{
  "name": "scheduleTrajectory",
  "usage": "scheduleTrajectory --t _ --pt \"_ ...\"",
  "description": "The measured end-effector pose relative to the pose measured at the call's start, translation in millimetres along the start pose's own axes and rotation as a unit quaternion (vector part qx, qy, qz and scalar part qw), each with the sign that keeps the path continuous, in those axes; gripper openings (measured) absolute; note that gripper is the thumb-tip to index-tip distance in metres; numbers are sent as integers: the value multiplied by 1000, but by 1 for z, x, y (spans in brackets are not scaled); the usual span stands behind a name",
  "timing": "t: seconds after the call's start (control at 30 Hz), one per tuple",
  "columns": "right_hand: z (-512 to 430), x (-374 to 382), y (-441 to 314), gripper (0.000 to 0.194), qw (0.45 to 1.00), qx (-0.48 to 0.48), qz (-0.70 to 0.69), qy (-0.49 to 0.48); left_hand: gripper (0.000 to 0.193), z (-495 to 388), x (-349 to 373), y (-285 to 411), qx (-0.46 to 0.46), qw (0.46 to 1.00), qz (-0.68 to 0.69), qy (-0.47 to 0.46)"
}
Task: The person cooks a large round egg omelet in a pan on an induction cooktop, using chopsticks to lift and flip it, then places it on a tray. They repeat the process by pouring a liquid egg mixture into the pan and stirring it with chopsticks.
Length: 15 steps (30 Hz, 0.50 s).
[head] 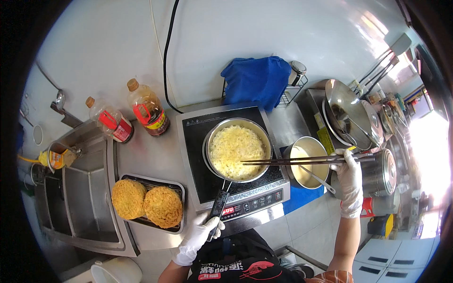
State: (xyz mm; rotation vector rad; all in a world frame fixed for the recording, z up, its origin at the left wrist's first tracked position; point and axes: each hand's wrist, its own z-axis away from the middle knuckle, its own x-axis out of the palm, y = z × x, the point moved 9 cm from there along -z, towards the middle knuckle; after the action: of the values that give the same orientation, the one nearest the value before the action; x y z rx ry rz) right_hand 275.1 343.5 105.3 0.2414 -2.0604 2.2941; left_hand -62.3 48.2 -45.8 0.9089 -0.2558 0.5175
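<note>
A metal saucepan [270,150] sits on the black-topped induction cooker [194,141], with a pale yellow, bubbling food [237,150] across its inside. My gloved left hand [203,233] grips the pan's black handle [220,203]. In my gloved right hand [348,177] is a pair of long dark chopsticks [283,161], their tips over the right part of the food. Below the chopsticks, just right of the cooker, stands a pot of creamy batter [300,175] with a metal ladle [316,179] leaning in it. Two golden fried cakes [163,207] rest on a rack tray [180,226] at the left.
Two sauce bottles [150,109] stand by the wall, left of the cooker. A steel sink [92,205] lies farther left. Behind the cooker, a blue cloth [256,81] drapes over a wire rack [300,85]. A wok [347,106] and a lidded pot [387,169] occupy the right side.
</note>
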Motion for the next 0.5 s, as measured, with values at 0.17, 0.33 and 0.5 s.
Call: scheduleTrajectory --t 0.17,0.33,0.5 --pt "-73 14 20 30 992 97 37 -74 18 8 1 3 -13 998 15 67" --pt "-106 54 29 29 982 109 64 -142 15 12 0 6 18 995 -29 96" --pt "-115 91 39 27 973 125 77 -178 14 12 -7 0 12 990 -54 129"
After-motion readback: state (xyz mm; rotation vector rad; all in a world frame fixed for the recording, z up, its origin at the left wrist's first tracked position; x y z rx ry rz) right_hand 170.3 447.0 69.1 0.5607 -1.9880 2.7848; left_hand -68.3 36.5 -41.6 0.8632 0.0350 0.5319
